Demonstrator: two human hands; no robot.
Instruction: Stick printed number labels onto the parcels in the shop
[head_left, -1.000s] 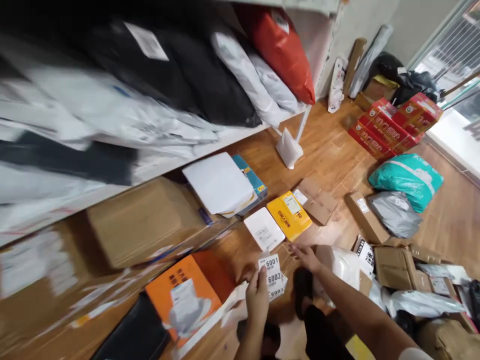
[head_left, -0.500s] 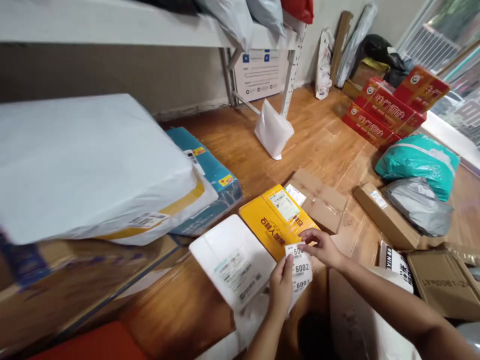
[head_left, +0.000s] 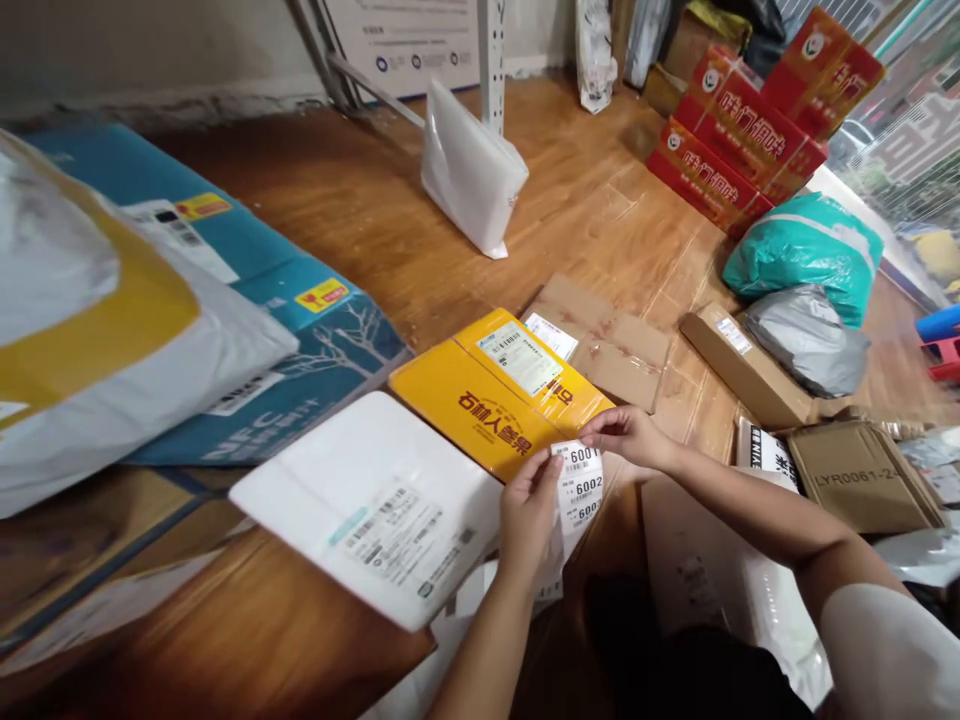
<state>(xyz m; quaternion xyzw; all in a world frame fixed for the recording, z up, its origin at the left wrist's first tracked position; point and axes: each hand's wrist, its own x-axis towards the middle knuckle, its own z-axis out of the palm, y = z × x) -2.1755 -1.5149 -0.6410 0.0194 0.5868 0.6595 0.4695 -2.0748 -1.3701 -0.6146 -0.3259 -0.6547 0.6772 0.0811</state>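
A strip of printed number labels (head_left: 582,490), reading 6001, 6002 and 6003, hangs between my two hands. My left hand (head_left: 527,512) grips its left edge, thumb on top. With closed fingertips, my right hand (head_left: 631,436) pinches the strip's upper edge near the 6001 label. Just behind the hands lies a yellow box (head_left: 431,378) with dark red lettering and a white shipping label. To its front left is a white flat parcel (head_left: 307,485) bearing a printed shipping label. The lower end of the label strip droops below my left hand and is partly hidden.
A flat brown carton (head_left: 622,345) lies behind the yellow box. At left are a blue box (head_left: 262,250) and a white-yellow bag (head_left: 142,310). A white pouch (head_left: 472,170) stands mid-floor. Red boxes (head_left: 750,130), a teal bag (head_left: 802,260) and more cartons sit at right.
My view has moved nearer and lower, so the shelf's top has left the picture. Both hands stay on the label strip, with the right fingers now at its top edge.
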